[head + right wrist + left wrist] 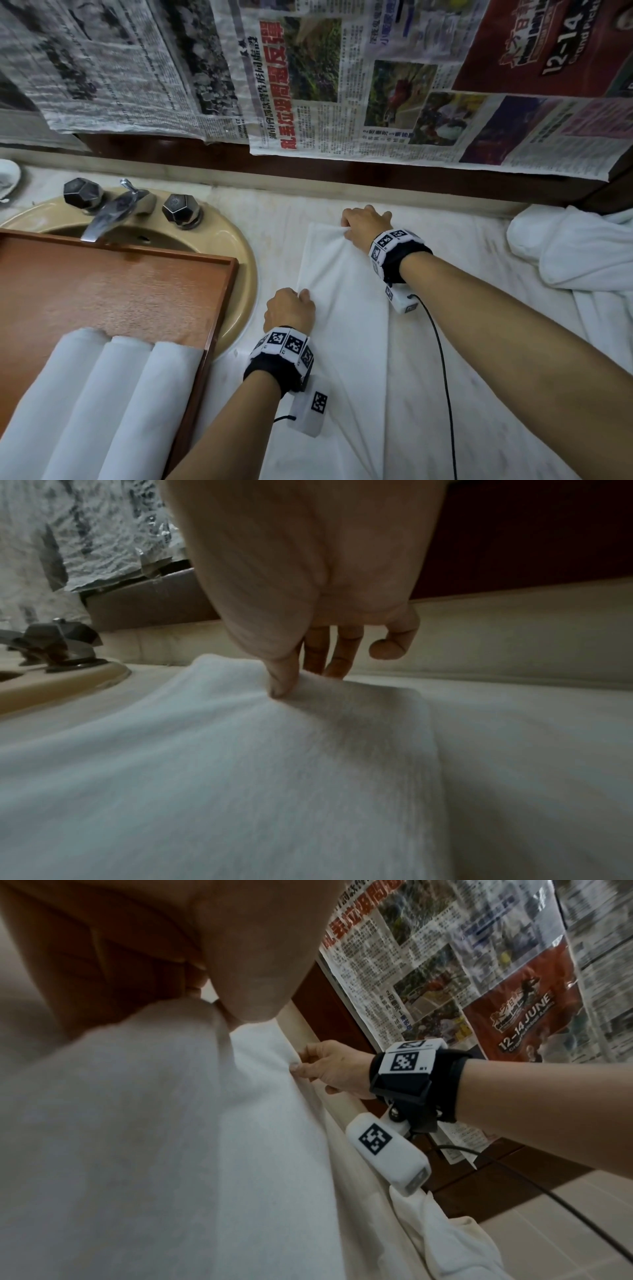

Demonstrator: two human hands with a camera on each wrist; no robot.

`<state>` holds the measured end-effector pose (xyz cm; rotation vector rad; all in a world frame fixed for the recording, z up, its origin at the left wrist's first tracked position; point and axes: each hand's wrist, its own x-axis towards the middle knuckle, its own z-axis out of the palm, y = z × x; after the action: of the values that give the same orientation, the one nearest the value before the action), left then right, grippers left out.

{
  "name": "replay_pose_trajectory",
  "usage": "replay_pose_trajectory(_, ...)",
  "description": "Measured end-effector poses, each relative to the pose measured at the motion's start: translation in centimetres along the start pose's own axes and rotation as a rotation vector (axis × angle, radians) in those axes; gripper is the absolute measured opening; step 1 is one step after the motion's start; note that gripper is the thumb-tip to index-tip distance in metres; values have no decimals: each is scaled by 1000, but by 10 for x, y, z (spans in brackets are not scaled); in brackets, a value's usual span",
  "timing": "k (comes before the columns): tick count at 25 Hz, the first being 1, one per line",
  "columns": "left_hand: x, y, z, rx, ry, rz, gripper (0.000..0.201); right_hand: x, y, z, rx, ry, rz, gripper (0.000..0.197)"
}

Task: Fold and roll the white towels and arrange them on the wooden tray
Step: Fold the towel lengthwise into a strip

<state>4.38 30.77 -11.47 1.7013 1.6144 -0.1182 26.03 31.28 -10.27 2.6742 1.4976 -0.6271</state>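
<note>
A white towel (342, 294) lies spread on the pale counter, right of the sink. My right hand (364, 228) pinches its far edge, thumb on top and fingers under the cloth; the pinch shows in the right wrist view on the towel (240, 764) under the right hand (291, 680). My left hand (291, 308) grips the towel's left edge nearer to me. The left wrist view shows the towel (171, 1150) and my right hand (318, 1066) on its edge. Three rolled towels (102, 394) lie side by side on the wooden tray (120, 281) at the left.
The tray rests over a beige sink (239, 260) with a metal tap (113, 212) and two knobs. More white towels (575, 253) are heaped at the right of the counter. Newspaper sheets (342, 85) hang on the wall behind. A black cable (442, 359) trails from my right wrist.
</note>
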Motion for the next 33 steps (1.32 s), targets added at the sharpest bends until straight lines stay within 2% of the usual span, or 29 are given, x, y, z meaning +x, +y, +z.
replay_pose_trajectory(2, 2, 0, 2, 14, 1, -4, 36, -4, -4, 4, -49, 47, 28, 18)
replay_pose_trajectory(3, 4, 0, 2, 18, 1, -6, 35, -11, -6, 7, -53, 117, 38, 23)
replay_pose_trajectory(4, 6, 0, 2, 19, -1, -6, 35, -24, -8, 13, -28, 195, 22, 33)
replay_pose_trajectory(5, 8, 0, 2, 17, -2, -4, 34, -40, -9, 21, 18, 233, -56, 43)
replay_pose_trajectory(6, 11, 0, 2, 17, -7, -2, 34, -61, -11, 31, 39, 185, -215, 50)
replay_pose_trajectory(8, 14, -2, 3, 17, -6, 1, 34, -96, -7, 49, -90, -74, -574, 56)
replay_pose_trajectory(9, 15, -2, 3, 21, -1, 1, 34, -95, 1, 54, -199, -163, -664, 59)
replay_pose_trajectory(10, 15, -2, 3, 26, 5, 0, 34, -84, 10, 55, -275, -197, -678, 61)
replay_pose_trajectory(13, 15, -1, 3, 21, 28, -4, 33, -39, 16, 38, -258, -114, -346, 64)
replay_pose_trajectory(14, 15, 0, 3, 23, 32, -9, 33, -35, 11, 38, -267, -96, -343, 64)
replay_pose_trajectory(16, 15, 1, 3, 35, 32, -20, 32, -45, 3, 46, -311, -102, -516, 64)
replay_pose_trajectory(17, 16, 2, 3, 38, 33, -26, 32, -49, 4, 46, -304, -134, -534, 63)
replay_pose_trajectory(18, 15, 2, 3, 37, 27, -32, 31, -51, 10, 44, -254, -161, -461, 63)
replay_pose_trajectory(20, 15, 5, 2, 33, 27, -37, 28, -54, 20, 32, -181, -151, -221, 66)
replay_pose_trajectory(21, 15, 6, 1, 35, 25, -36, 27, -62, 21, 29, -165, -132, -167, 68)
replay_pose_trajectory(23, 13, 7, -2, 26, 18, -25, 26, -98, 15, 35, -82, -54, -202, 65)
replay_pose_trajectory(25, 11, 7, -4, 9, 5, -9, 28, -149, 4, 53, 38, 44, -207, 53)
replay_pose_trajectory(28, -1, 4, -16, -11, -82, 33, 40, -211, -6, 77, 140, 50, -112, 44)
replay_pose_trajectory(30, -16, -6, -24, 33, -67, 166, 43, -235, -9, 89, 157, 65, -66, 42)
replay_pose_trajectory(32, -43, -27, -31, 53, 34, 442, 37, -258, -14, 97, 196, 71, -21, 39)
replay_pose_trajectory(33, -60, -40, -32, 22, 40, 595, 28, -268, -16, 100, 202, 68, 0, 38)
